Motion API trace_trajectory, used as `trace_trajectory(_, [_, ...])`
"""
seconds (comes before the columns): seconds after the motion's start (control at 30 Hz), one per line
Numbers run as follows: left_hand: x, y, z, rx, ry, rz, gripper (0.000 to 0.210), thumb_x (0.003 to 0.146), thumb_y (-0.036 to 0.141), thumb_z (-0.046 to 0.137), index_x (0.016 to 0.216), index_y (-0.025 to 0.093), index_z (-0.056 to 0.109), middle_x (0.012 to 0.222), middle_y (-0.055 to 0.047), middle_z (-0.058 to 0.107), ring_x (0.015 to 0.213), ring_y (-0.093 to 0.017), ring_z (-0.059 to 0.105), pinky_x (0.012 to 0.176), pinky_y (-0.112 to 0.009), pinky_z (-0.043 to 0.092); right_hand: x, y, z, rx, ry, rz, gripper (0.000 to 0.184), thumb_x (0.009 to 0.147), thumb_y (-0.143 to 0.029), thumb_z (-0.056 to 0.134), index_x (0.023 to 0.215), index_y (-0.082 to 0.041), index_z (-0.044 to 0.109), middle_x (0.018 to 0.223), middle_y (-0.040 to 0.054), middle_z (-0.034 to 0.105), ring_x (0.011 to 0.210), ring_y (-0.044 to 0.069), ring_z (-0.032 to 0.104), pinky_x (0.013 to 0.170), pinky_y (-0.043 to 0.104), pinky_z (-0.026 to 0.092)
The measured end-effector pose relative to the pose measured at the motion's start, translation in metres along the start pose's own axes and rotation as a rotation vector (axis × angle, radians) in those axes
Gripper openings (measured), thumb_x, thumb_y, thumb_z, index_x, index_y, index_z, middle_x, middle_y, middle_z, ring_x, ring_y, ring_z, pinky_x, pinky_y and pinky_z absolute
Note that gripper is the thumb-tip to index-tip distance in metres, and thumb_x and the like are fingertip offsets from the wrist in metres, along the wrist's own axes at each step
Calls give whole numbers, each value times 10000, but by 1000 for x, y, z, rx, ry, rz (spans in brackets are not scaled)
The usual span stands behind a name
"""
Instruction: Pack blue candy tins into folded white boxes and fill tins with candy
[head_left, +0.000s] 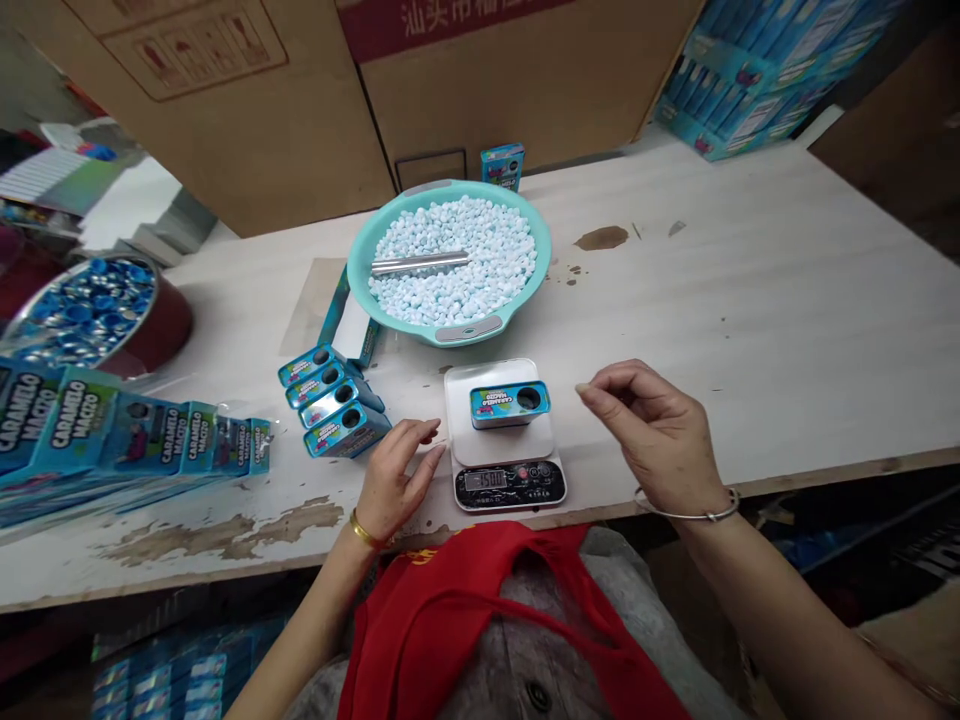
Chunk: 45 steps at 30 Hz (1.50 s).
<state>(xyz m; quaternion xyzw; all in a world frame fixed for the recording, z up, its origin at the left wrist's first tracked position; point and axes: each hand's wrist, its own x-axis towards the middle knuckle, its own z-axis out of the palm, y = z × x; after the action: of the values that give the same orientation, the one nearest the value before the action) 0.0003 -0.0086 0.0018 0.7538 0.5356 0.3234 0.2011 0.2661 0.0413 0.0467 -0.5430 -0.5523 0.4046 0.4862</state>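
A blue candy tin with a dark round hole in its top stands on the white platform of a digital scale. My left hand is just left of the scale, thumb apart from the fingers, with nothing in it. To the right of the scale, my right hand hovers with thumb and forefinger pinched together; anything between the tips is too small to make out. Several similar tins stand in a row beyond my left hand. Behind the scale, a turquoise basin holds pale blue candies and a metal scoop.
Flattened blue cartons and a red bowl of blue metallic pieces lie at the left. Cardboard boxes line the back, with one small blue box before them. Packed blue trays are stacked at the back right.
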Motion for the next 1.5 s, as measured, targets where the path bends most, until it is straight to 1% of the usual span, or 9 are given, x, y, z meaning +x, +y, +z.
trace_trajectory(0.23, [2, 3, -6, 3, 37, 23, 235, 916, 197, 517, 1143, 182, 576, 909, -67, 624, 830, -151, 595, 714, -290, 513, 26, -15, 20, -190, -204, -221, 134, 870, -343, 601, 870, -226, 668, 862, 41, 558, 726, 156, 515, 611, 298, 433])
trace_trajectory(0.33, [-1, 1, -10, 9, 48, 7, 223, 919, 187, 506, 1127, 187, 585, 896, -64, 628, 801, -147, 607, 694, -277, 520, 63, -18, 25, -202, -127, -314, 156, 897, -324, 544, 897, -212, 652, 885, 55, 590, 758, 167, 548, 640, 308, 459])
trace_trajectory(0.43, [-3, 0, -11, 14, 41, -7, 203, 921, 190, 501, 1097, 185, 603, 870, -62, 636, 785, -150, 615, 677, -269, 522, 112, -27, 43, -431, -275, -408, 176, 873, -299, 560, 957, -181, 659, 970, 88, 630, 870, 203, 587, 731, 330, 485])
trace_trajectory(0.6, [-8, 1, -10, -15, 30, -24, 193, 918, 185, 503, 1072, 175, 617, 870, -64, 650, 800, -151, 618, 695, -269, 514, 170, -26, 96, -1020, -636, -308, 235, 710, -220, 710, 922, -118, 712, 974, 159, 676, 933, 307, 621, 760, 366, 492])
trace_trajectory(0.8, [-21, -6, -9, -17, 30, -64, 172, 915, 189, 516, 1047, 171, 625, 864, -58, 653, 782, -140, 603, 654, -247, 488, 180, -6, 122, -973, -616, -302, 268, 783, -90, 594, 1031, -82, 695, 1032, 157, 677, 1002, 284, 616, 868, 342, 456])
trace_trajectory(1.03, [-23, -12, -6, -16, 25, -54, 146, 913, 183, 529, 1027, 169, 621, 858, -54, 649, 778, -134, 593, 685, -253, 489, 170, -19, 95, -658, -453, -241, 178, 790, -114, 563, 890, -90, 709, 768, 65, 661, 753, 196, 614, 736, 309, 481])
trace_trajectory(1.17, [-25, -15, -6, -9, 36, -42, 155, 915, 185, 526, 1042, 178, 615, 872, -55, 650, 802, -140, 608, 708, -264, 499, 125, -45, 47, -355, -579, -150, 136, 819, -224, 596, 867, -132, 685, 613, 7, 588, 545, 123, 526, 535, 259, 429])
trace_trajectory(1.33, [-25, -15, -2, -15, 22, -22, 145, 913, 186, 531, 1031, 177, 613, 865, -51, 648, 803, -140, 611, 711, -262, 502, 68, -62, 1, -481, -737, -186, 150, 866, -260, 573, 889, -171, 690, 754, 34, 646, 633, 127, 562, 575, 262, 443])
trace_trajectory(1.5, [-21, -9, -1, -9, 10, 1, 143, 915, 181, 528, 1030, 171, 614, 852, -47, 644, 782, -132, 604, 692, -249, 493, 52, -53, 3, -709, -771, -285, 140, 867, -151, 564, 911, -171, 695, 871, 62, 656, 777, 161, 599, 704, 284, 469])
